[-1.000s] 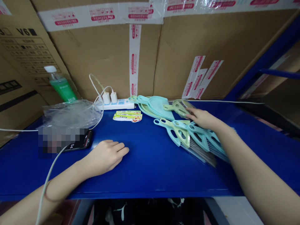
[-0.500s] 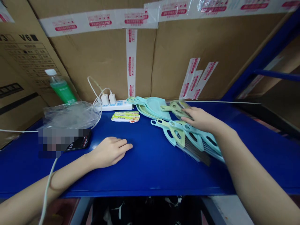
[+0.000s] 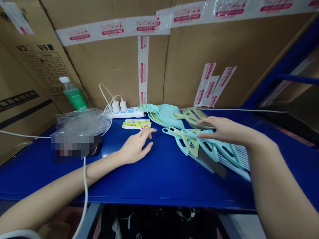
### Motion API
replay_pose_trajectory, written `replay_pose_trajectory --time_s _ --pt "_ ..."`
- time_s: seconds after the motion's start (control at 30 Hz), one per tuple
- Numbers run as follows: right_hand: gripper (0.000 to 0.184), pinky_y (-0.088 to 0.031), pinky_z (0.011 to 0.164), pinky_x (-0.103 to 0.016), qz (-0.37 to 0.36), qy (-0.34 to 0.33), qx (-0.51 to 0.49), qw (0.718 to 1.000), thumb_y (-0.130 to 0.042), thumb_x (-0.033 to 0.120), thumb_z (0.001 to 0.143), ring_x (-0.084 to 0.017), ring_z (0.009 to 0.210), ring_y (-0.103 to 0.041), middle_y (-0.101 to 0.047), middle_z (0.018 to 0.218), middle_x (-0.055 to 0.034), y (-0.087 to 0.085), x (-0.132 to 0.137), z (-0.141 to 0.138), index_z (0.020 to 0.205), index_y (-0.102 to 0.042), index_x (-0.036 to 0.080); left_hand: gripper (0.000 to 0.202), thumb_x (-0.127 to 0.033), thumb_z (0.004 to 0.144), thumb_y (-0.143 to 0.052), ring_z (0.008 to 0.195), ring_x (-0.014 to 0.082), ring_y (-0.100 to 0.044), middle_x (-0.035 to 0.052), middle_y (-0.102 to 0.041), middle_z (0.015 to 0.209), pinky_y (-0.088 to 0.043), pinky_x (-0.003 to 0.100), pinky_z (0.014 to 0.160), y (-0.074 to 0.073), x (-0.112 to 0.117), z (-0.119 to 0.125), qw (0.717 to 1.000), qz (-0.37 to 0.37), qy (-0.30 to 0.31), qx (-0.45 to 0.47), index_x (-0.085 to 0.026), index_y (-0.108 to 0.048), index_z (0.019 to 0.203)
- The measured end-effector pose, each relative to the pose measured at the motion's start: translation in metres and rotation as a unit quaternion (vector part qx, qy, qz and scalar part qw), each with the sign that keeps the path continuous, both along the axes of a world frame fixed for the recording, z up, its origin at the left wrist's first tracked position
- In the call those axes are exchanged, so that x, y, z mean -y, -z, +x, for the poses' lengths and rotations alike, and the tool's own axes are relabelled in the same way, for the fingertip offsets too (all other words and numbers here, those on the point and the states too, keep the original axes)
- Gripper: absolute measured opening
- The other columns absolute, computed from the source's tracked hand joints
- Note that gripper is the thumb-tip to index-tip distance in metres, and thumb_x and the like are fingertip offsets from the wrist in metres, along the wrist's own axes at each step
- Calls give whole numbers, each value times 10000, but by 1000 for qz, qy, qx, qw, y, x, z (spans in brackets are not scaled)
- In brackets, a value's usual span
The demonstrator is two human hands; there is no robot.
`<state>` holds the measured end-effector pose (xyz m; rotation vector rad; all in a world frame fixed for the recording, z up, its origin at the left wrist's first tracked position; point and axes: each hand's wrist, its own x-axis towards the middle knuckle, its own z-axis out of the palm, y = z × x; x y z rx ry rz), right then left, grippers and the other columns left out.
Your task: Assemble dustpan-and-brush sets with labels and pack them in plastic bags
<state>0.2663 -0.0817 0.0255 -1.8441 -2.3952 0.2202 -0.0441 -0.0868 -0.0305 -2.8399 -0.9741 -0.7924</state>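
Note:
My right hand (image 3: 225, 130) hovers palm down over a fanned row of small teal and green brushes (image 3: 206, 149) on the blue table (image 3: 149, 179), fingers spread, touching or just above a clear-wrapped green brush (image 3: 191, 115). My left hand (image 3: 137, 147) is raised slightly over the table, fingers apart and stretched toward the printed label cards (image 3: 136, 123). It holds nothing. A stack of teal and green dustpans (image 3: 163, 114) lies behind the brushes.
Cardboard boxes (image 3: 112, 66) wall the back. A power strip (image 3: 126, 113) with white chargers, a green bottle (image 3: 73, 94), a heap of clear plastic bags (image 3: 82, 122) and a phone (image 3: 94, 149) sit at the left. A white cable (image 3: 84, 186) crosses my left forearm.
My left hand has left the table near the front and reached forward and right toward the label cards. My right hand has stayed over the brushes, lifting slightly.

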Motion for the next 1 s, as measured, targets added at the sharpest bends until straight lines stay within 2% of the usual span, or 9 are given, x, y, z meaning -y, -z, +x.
replay_pose_trajectory --time_s 0.07,0.1,0.17,0.27,0.33,0.47,0.63,0.83,1.0 --pt "479 -525 843 -449 -18 17 -15 1000 -645 502 660 -351 1020 -632 -684 1120 -151 -5 5 5 1029 -654 197 385 -157 910 -410 648 96 -582 49 -597 1013 -530 242 650 2 -3 11 998 -37 -1 41 -153 -317 1284" --pt "439 -532 820 -437 -26 21 -22 999 -671 468 636 -342 992 -641 -691 1086 -146 -6 6 7 988 -648 207 399 -150 909 -409 699 104 -597 65 -595 1035 -536 246 686 2 -6 17 999 -27 -11 34 -140 -306 1294" --pt "343 -542 749 -410 -40 26 -29 998 -691 399 610 -315 899 -661 -702 985 -126 -8 9 10 899 -627 225 402 -138 909 -405 869 145 -619 124 -590 1101 -533 273 781 1 -11 27 998 41 -42 -36 -91 -325 1300" --pt "215 -531 625 -367 -54 34 -20 998 -682 324 604 -262 726 -654 -679 809 -85 -8 9 10 773 -591 230 396 -131 895 -435 1122 251 -559 181 -562 1232 -473 402 931 -3 -24 38 991 84 -42 -94 -83 -416 1289" --pt "154 -516 587 -341 -60 39 -16 997 -672 286 612 -236 674 -638 -656 744 -68 -8 8 8 717 -577 226 413 -115 895 -431 1192 287 -521 192 -531 1310 -444 441 955 -5 -33 44 987 99 -36 -125 -88 -437 1307" --pt "80 -503 572 -303 -78 35 -12 996 -646 223 626 -202 648 -628 -645 692 -39 -9 8 3 669 -578 226 428 -98 919 -393 1288 292 -444 191 -490 1383 -413 429 978 -6 -51 52 977 126 -40 -169 -67 -425 1345" --pt "49 -490 570 -301 -64 29 -6 998 -589 218 655 -194 633 -617 -642 664 -24 -7 7 4 649 -543 236 381 -70 930 -375 1201 272 -516 160 -600 1244 -422 403 929 -9 -64 62 965 155 -45 -208 -74 -495 1291" --pt "45 -492 573 -308 37 -1 11 999 -536 242 665 -204 626 -627 -651 671 -23 2 -3 7 704 -515 246 245 -76 935 -419 1003 249 -595 126 -656 1009 -435 349 793 -18 -72 70 953 191 -44 -232 -105 -624 1067" --pt "151 -502 598 -332 103 -42 22 994 -473 312 783 -225 677 -641 -679 770 -70 9 -8 -2 838 -575 216 203 -73 932 -439 891 229 -601 99 -654 893 -413 324 722 -21 -78 71 946 217 -33 -237 -121 -634 961"
